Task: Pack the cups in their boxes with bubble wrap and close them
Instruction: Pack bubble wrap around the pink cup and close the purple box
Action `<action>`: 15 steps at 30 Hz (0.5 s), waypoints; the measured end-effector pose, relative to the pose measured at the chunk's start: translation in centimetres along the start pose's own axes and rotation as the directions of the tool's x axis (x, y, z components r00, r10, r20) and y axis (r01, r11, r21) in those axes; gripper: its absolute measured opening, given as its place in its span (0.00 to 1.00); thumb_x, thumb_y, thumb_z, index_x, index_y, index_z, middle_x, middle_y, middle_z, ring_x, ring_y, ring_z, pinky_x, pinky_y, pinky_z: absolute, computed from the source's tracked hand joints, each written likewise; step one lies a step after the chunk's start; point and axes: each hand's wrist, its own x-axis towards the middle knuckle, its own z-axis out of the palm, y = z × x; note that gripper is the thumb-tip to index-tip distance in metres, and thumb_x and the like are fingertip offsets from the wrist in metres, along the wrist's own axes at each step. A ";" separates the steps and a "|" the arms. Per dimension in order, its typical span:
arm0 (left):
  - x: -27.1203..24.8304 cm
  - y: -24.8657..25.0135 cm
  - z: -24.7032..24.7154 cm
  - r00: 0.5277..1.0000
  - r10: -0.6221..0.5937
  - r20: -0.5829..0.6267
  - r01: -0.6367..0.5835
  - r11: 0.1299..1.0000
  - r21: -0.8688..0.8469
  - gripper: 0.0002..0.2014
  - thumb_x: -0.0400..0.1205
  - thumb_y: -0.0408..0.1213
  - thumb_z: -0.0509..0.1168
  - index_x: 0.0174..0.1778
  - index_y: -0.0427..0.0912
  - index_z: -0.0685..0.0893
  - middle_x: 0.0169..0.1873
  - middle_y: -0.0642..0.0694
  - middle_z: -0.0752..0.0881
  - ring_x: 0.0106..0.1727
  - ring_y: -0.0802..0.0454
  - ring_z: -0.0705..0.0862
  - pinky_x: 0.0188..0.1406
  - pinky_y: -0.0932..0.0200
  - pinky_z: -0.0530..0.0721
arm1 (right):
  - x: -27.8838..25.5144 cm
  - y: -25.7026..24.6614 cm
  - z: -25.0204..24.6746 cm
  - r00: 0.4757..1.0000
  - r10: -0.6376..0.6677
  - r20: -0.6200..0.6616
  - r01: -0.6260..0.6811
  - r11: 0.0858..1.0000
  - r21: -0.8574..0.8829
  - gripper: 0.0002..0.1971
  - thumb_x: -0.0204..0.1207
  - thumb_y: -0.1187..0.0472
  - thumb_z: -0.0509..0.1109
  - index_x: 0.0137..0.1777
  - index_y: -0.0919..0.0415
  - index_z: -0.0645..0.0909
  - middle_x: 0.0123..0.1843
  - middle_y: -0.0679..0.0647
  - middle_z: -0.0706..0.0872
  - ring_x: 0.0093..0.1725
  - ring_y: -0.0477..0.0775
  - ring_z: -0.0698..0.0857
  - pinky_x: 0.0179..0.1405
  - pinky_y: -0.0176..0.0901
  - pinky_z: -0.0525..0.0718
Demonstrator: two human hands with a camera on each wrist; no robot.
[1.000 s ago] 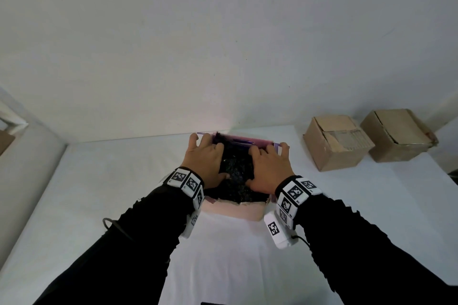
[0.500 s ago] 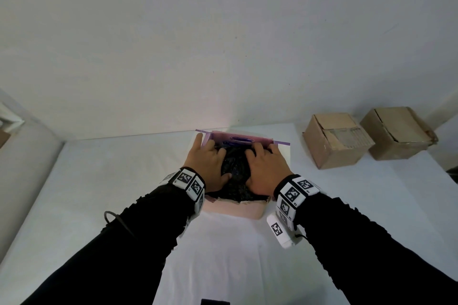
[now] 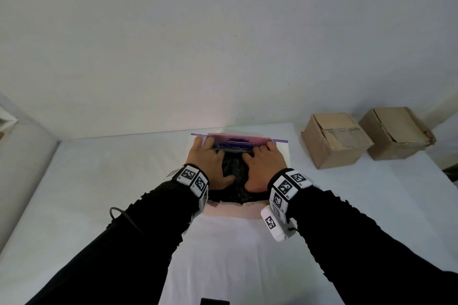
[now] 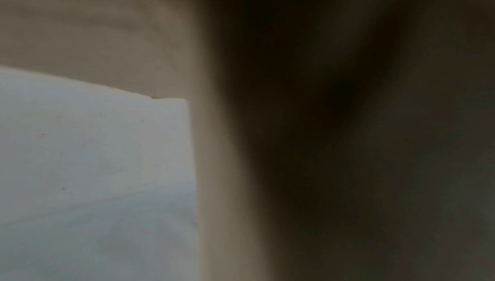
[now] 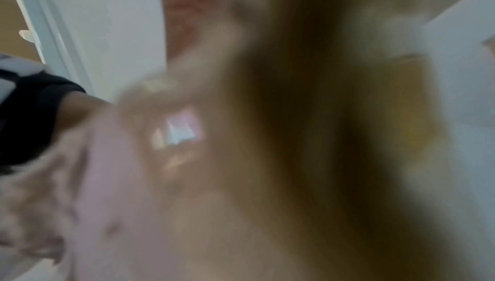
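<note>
A pale pink box (image 3: 233, 213) stands on the white table (image 3: 111, 168), stuffed with black bubble wrap (image 3: 235, 171). No cup shows; the wrap covers whatever is inside. My left hand (image 3: 210, 163) and right hand (image 3: 262, 168) lie side by side on the wrap, palms down. Their fingertips reach the far lid flap (image 3: 235, 142), pink with a purple printed label, which leans towards me between them. The fingers look fairly straight. Both wrist views are blurred: the left wrist view shows only the table (image 4: 93, 169) beside a dark blur, the right wrist view only a hand and pink card.
Two closed brown cardboard boxes (image 3: 334, 141) (image 3: 396, 131) sit at the back right of the table, against the white wall. A brighter white sheet (image 3: 235, 255) runs from under the pink box towards me. The table's left side is bare.
The far lid flap has risen and tipped towards me, so its purple label now shows. Both hands slid slightly forward onto it.
</note>
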 end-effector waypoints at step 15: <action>-2.8 1.4 -3.3 0.973 -0.115 0.198 0.150 0.974 -0.173 0.24 0.83 0.59 0.51 0.65 0.47 0.78 0.65 0.45 0.82 0.68 0.39 0.75 0.66 0.43 0.67 | -1.7 2.9 -1.7 0.913 0.059 -0.404 -0.056 0.998 0.020 0.15 0.64 0.50 0.76 0.49 0.55 0.83 0.59 0.54 0.80 0.58 0.62 0.74 0.51 0.55 0.69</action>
